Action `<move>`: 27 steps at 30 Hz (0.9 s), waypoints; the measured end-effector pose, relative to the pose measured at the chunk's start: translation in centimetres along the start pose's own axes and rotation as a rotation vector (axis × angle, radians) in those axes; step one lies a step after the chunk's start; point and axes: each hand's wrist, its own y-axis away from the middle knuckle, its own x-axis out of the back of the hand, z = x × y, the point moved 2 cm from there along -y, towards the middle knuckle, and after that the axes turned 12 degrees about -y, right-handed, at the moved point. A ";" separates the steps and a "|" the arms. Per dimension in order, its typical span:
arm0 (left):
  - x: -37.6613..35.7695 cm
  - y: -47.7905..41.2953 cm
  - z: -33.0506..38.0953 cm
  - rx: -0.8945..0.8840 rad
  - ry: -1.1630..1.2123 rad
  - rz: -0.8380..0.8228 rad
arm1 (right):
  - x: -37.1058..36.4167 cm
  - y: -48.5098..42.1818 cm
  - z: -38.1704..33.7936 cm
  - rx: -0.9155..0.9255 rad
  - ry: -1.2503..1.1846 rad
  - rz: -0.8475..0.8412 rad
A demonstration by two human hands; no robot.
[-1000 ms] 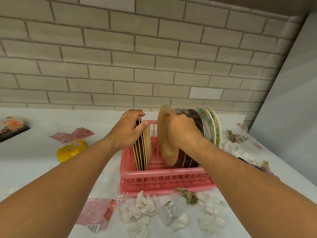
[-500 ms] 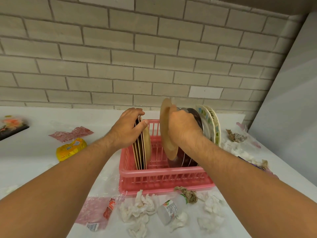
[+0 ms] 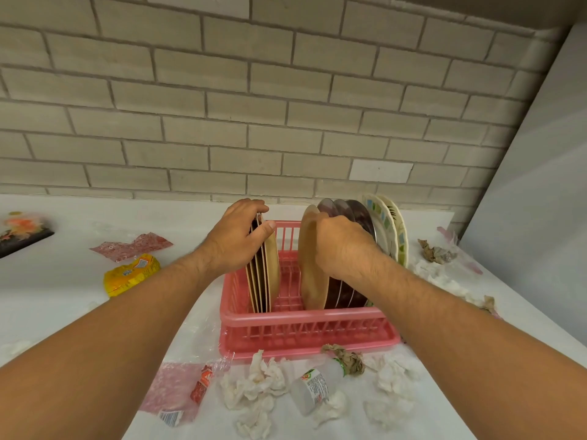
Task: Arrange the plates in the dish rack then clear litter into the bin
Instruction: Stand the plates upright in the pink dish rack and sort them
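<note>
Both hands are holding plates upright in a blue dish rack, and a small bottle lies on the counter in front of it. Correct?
Not quite. The head view shows the dish rack is pink, not blue. The rest is right: the left hand and right hand hold plates upright in it, and the small bottle lies in front.

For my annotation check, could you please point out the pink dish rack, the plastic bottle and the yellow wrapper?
pink dish rack (image 3: pixel 301 322), head view, front rim.
plastic bottle (image 3: pixel 313 387), head view, labelled body.
yellow wrapper (image 3: pixel 131 274), head view, middle.
</note>
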 end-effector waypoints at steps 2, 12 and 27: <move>0.0 0.0 0.0 0.002 0.003 0.000 | 0.1 -0.2 0.3 -0.010 0.010 -0.013; -0.1 0.2 0.1 0.073 0.087 0.009 | 1.1 -0.2 1.0 0.004 -0.071 0.077; -0.5 -0.1 -0.3 -0.021 0.041 -0.004 | -3.3 0.9 -2.5 0.227 -0.487 -0.027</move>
